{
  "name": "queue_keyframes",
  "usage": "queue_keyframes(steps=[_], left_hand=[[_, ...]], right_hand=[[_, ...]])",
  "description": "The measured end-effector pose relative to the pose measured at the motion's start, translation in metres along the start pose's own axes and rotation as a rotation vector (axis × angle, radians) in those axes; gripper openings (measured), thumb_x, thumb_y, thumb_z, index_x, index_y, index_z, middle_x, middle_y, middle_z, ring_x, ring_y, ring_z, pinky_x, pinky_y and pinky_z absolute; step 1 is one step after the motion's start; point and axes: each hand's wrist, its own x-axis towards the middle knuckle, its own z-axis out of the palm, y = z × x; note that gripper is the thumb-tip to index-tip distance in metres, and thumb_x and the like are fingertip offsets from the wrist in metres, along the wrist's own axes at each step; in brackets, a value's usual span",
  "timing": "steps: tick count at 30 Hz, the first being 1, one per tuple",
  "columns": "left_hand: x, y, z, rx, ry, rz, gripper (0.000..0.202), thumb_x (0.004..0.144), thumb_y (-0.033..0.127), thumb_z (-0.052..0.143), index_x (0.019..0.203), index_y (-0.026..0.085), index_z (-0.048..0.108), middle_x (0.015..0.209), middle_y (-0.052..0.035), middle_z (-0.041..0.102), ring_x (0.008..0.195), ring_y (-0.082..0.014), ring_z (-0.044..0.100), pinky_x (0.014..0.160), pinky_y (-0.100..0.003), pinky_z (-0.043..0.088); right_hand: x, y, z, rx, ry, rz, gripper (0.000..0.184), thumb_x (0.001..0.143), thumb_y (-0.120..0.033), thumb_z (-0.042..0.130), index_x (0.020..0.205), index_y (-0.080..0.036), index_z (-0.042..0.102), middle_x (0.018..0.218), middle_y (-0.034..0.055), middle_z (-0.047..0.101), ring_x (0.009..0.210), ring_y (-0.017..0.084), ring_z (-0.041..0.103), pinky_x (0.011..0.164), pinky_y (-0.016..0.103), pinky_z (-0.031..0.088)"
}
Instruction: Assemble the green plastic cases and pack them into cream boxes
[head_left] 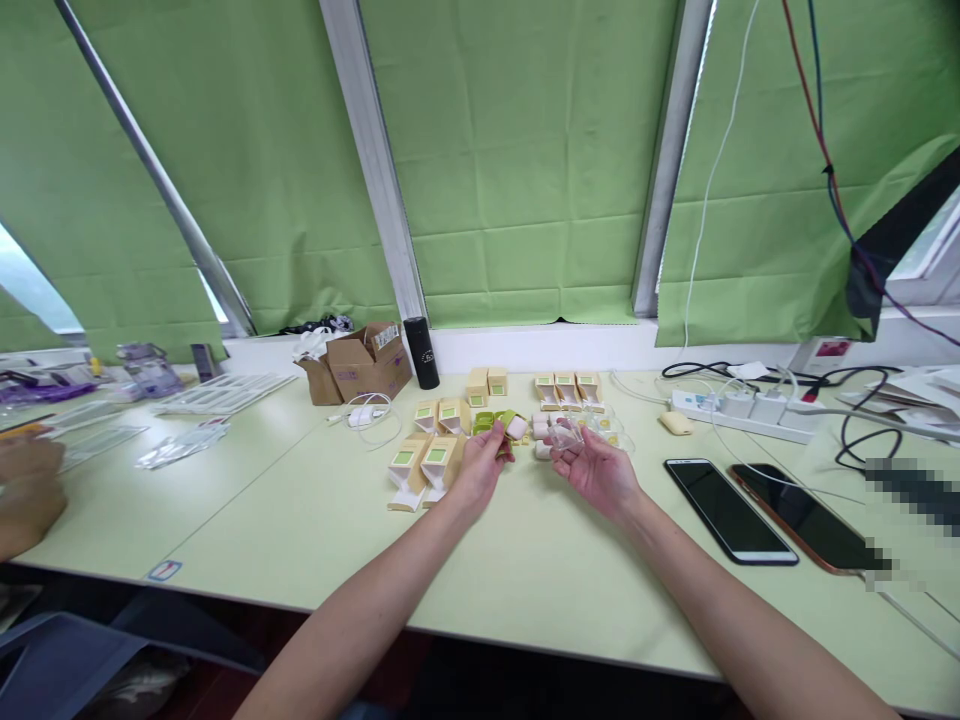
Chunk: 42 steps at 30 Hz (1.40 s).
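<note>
My left hand (484, 468) is closed around a small green case with a pale pinkish rounded block (516, 428) at its top. To its right, my right hand (600, 472) pinches a thin clear plastic piece (565, 436). More green cases (482, 422) lie just beyond my left fingers. Pale rounded blocks (541, 452) sit between the hands, and other clear plastic pieces (616, 424) rest behind my right hand. Several small tan boxes with green labels (409, 460) stand left of my left hand, front flaps folded down. Three similar open boxes (567, 390) are farther back.
A black cylinder (421, 352) and an opened cardboard box (367, 362) stand near the wall. On the right lie two phones (731, 510), a power strip (780, 416) and tangled cables. At far left, another person's hand (30, 492) is over the table.
</note>
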Motion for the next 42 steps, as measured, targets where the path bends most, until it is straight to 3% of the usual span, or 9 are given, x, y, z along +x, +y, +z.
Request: queue_keyframes(steps=[6,13,17,23,27,31,36,42], left_hand=[[-0.002,0.002,0.002,0.013,-0.003,0.001,0.054,0.071,0.061,0.092,0.086,0.011,0.078,0.077,-0.0032,0.065,0.068,-0.0097,0.052,0.062,-0.023,0.045],[-0.004,0.004,0.004,0.027,0.005,-0.003,0.056,0.070,0.063,0.092,0.085,0.011,0.078,0.075,-0.0024,0.062,0.069,-0.0102,0.052,0.063,-0.023,0.045],[-0.004,0.005,0.004,0.049,0.006,-0.001,0.056,0.070,0.065,0.090,0.084,0.011,0.079,0.074,-0.0023,0.062,0.069,-0.0104,0.051,0.064,-0.024,0.044],[-0.004,0.005,0.004,0.094,0.003,0.020,0.056,0.073,0.066,0.088,0.084,0.012,0.078,0.078,-0.0033,0.064,0.068,-0.0105,0.050,0.065,-0.025,0.043],[-0.003,0.003,0.003,0.164,0.028,0.057,0.059,0.073,0.070,0.085,0.081,0.013,0.077,0.074,-0.0024,0.063,0.068,-0.0112,0.050,0.066,-0.026,0.043],[-0.003,0.004,0.003,0.270,0.060,0.106,0.064,0.072,0.076,0.081,0.081,0.013,0.077,0.070,-0.0011,0.061,0.066,-0.0122,0.050,0.065,-0.026,0.042],[-0.009,0.010,0.008,0.390,0.064,0.163,0.065,0.074,0.079,0.078,0.079,0.014,0.077,0.068,-0.0013,0.061,0.065,-0.0129,0.050,0.066,-0.026,0.042],[-0.010,0.010,0.010,0.462,0.049,0.184,0.063,0.073,0.077,0.079,0.083,0.015,0.077,0.076,-0.0037,0.068,0.069,-0.0148,0.055,0.068,-0.027,0.046]], right_hand=[[-0.006,-0.001,0.008,0.061,-0.031,-0.001,0.050,0.072,-0.039,0.092,0.115,-0.028,0.067,0.103,0.0037,0.078,0.094,0.027,0.078,0.086,0.045,0.061],[0.000,0.011,0.005,-0.147,0.009,-0.067,0.067,0.061,-0.038,0.100,0.117,-0.027,0.066,0.112,0.0056,0.073,0.087,0.021,0.071,0.056,0.026,0.054],[0.003,0.018,0.006,-0.366,0.009,-0.118,0.069,0.065,-0.043,0.096,0.120,-0.026,0.059,0.108,0.0058,0.069,0.080,0.017,0.064,0.049,0.022,0.048],[-0.005,0.021,0.013,-0.623,0.012,-0.190,0.052,0.076,-0.045,0.085,0.116,-0.027,0.057,0.120,0.0065,0.063,0.076,0.016,0.061,0.042,0.022,0.048],[-0.005,0.019,0.014,-0.540,-0.003,-0.129,0.054,0.072,-0.044,0.089,0.112,-0.027,0.057,0.121,0.0062,0.064,0.076,0.017,0.066,0.047,0.026,0.054],[-0.005,0.015,0.013,-0.309,-0.003,-0.042,0.063,0.066,-0.043,0.096,0.113,-0.028,0.058,0.111,0.0040,0.070,0.078,0.020,0.074,0.058,0.031,0.060],[-0.007,0.009,0.013,-0.051,-0.027,0.023,0.057,0.073,-0.048,0.094,0.113,-0.027,0.060,0.112,0.0041,0.075,0.080,0.021,0.077,0.063,0.031,0.060],[-0.006,0.010,0.012,0.005,-0.047,0.043,0.052,0.073,-0.043,0.096,0.104,-0.028,0.057,0.105,0.0006,0.079,0.077,0.021,0.078,0.068,0.034,0.062]])
